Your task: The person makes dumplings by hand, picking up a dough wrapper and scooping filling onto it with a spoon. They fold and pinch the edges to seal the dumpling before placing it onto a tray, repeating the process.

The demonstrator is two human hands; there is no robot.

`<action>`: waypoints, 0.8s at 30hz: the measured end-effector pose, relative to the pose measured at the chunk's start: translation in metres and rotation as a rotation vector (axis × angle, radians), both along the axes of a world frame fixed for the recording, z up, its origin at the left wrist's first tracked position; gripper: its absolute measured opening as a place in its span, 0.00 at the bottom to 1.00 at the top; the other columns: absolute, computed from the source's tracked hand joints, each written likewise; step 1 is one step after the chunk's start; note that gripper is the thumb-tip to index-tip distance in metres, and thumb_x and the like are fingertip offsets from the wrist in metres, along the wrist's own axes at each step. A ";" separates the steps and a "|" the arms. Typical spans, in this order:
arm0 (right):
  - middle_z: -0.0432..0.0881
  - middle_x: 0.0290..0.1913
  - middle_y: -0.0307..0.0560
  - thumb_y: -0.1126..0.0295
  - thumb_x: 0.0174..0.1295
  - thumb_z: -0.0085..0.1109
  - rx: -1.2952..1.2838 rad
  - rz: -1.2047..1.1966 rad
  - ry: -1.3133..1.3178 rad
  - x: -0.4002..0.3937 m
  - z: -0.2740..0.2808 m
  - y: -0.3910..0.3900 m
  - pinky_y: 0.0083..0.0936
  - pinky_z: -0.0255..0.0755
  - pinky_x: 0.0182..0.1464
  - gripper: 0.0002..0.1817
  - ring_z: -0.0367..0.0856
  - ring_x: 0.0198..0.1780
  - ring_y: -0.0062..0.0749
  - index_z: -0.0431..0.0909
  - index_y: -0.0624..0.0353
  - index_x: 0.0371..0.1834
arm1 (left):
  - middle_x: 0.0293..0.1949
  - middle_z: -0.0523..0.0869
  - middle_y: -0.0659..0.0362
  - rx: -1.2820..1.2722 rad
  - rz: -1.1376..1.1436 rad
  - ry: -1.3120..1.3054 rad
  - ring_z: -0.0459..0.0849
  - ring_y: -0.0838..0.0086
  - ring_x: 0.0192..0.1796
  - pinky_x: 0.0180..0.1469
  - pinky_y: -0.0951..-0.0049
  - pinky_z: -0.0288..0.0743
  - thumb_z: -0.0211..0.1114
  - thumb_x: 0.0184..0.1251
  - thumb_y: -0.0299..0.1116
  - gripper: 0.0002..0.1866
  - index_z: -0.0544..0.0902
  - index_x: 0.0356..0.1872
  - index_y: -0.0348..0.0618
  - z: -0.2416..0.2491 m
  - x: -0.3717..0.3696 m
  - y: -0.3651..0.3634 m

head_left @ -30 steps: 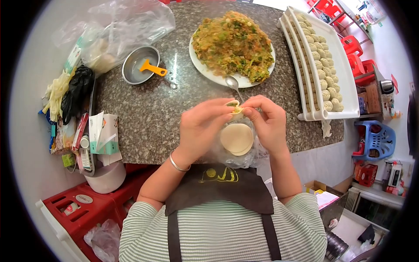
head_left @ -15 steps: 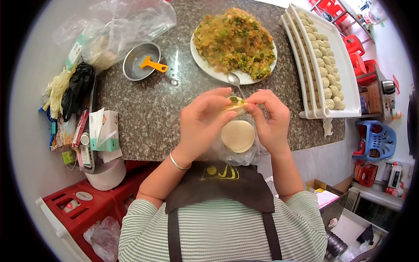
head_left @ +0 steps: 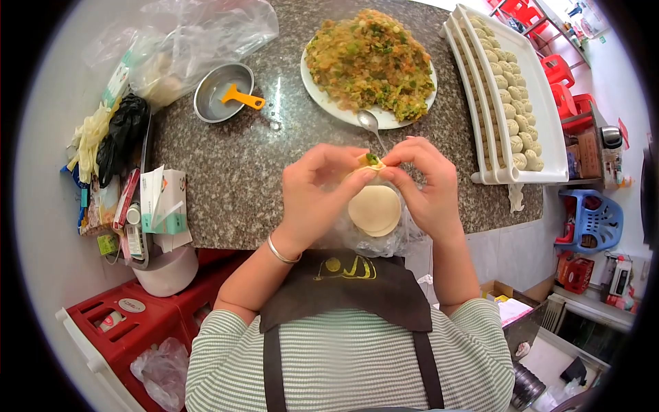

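A partly folded dumpling [head_left: 371,161] with green filling showing at its top is held between both hands, above the counter's near edge. My left hand [head_left: 319,187] has thumb and fingers closed on its left side. With thumb and fingertips my right hand [head_left: 424,184] pinches the right side of the wrapper. Just below lies a stack of round dough wrappers [head_left: 375,209] on a clear plastic bag [head_left: 367,244]. Beyond the hands, a metal spoon [head_left: 369,122] leans on the rim of a white plate [head_left: 322,100] heaped with chopped filling [head_left: 371,62].
Stacked white trays [head_left: 549,130] of shaped dumplings [head_left: 516,113] stand at the right. To the left are a metal bowl [head_left: 206,103] with an orange-handled tool [head_left: 241,98], a plastic bag [head_left: 206,34] and a tissue box [head_left: 165,206]. The granite counter [head_left: 226,172] ends near my apron.
My fingers have shifted slightly around the dumpling, and its wrapper is gathered narrower around the filling. The wrappers, plate and spoon stay in place.
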State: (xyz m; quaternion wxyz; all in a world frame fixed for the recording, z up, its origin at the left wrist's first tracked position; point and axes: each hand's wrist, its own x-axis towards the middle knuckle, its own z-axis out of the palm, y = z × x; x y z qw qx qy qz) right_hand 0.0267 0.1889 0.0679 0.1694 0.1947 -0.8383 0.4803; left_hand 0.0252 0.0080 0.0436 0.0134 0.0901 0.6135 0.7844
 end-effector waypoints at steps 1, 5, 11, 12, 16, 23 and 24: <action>0.81 0.34 0.45 0.79 0.57 0.64 0.018 -0.007 0.024 0.001 0.000 0.000 0.26 0.72 0.43 0.03 0.78 0.38 0.31 0.79 0.65 0.32 | 0.49 0.87 0.51 0.067 -0.004 0.010 0.86 0.71 0.50 0.53 0.72 0.81 0.72 0.59 0.21 0.09 0.86 0.41 0.35 -0.001 -0.001 0.001; 0.80 0.33 0.48 0.79 0.56 0.63 -0.138 -0.015 -0.197 0.001 0.006 0.002 0.30 0.73 0.45 0.03 0.80 0.40 0.39 0.78 0.64 0.31 | 0.49 0.86 0.51 0.036 -0.083 0.044 0.86 0.71 0.50 0.53 0.72 0.81 0.71 0.60 0.20 0.09 0.86 0.41 0.34 -0.001 -0.003 -0.007; 0.81 0.34 0.46 0.77 0.58 0.64 -0.053 0.079 -0.134 -0.001 0.008 0.002 0.26 0.72 0.44 0.04 0.78 0.37 0.32 0.79 0.64 0.33 | 0.49 0.86 0.51 0.001 -0.144 0.112 0.86 0.71 0.51 0.54 0.71 0.81 0.70 0.60 0.19 0.10 0.86 0.43 0.34 -0.003 -0.002 -0.006; 0.81 0.34 0.47 0.77 0.58 0.64 -0.002 0.038 -0.078 0.000 0.006 0.000 0.27 0.72 0.45 0.03 0.79 0.38 0.34 0.79 0.64 0.32 | 0.49 0.87 0.51 0.056 -0.090 0.056 0.86 0.70 0.51 0.53 0.72 0.81 0.71 0.59 0.20 0.10 0.86 0.43 0.35 -0.001 0.000 -0.002; 0.82 0.34 0.48 0.77 0.57 0.65 0.129 0.014 0.036 0.002 0.010 0.000 0.29 0.73 0.46 0.03 0.81 0.40 0.37 0.80 0.63 0.32 | 0.48 0.87 0.52 -0.276 0.000 0.090 0.86 0.69 0.51 0.50 0.72 0.82 0.73 0.57 0.22 0.12 0.87 0.44 0.37 0.009 0.002 -0.004; 0.82 0.34 0.48 0.77 0.58 0.64 0.037 -0.033 -0.010 0.003 0.008 0.001 0.28 0.74 0.46 0.03 0.81 0.40 0.36 0.80 0.64 0.33 | 0.47 0.87 0.51 -0.165 -0.013 0.251 0.87 0.68 0.50 0.49 0.72 0.82 0.70 0.59 0.20 0.11 0.87 0.44 0.35 -0.004 -0.003 -0.004; 0.82 0.34 0.48 0.77 0.58 0.64 0.010 0.018 -0.122 0.001 0.011 0.005 0.28 0.73 0.46 0.03 0.80 0.39 0.36 0.79 0.64 0.33 | 0.47 0.87 0.50 -0.133 -0.047 0.250 0.87 0.68 0.50 0.49 0.73 0.82 0.70 0.59 0.19 0.11 0.86 0.44 0.35 -0.006 -0.003 -0.006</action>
